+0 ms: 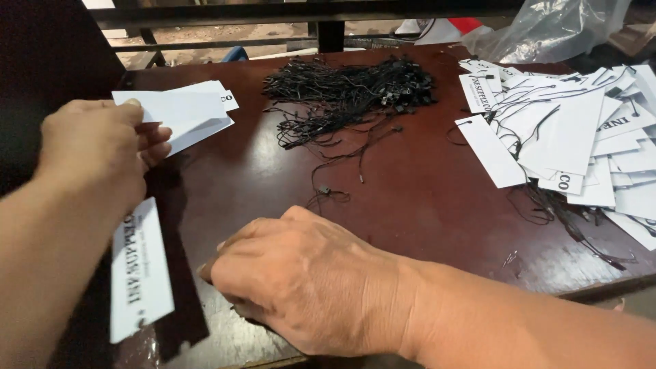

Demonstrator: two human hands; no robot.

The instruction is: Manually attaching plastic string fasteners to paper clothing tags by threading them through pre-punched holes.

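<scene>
A big heap of strung tags is lying finished at the table's far right, while a tangle of black cords is waiting mid-table. The left hand is pinching a few unstrung tags, stiff matte white card. The right hand is pressing down, curled, on the glossy brown wood; whether it is holding anything I cannot tell.
</scene>
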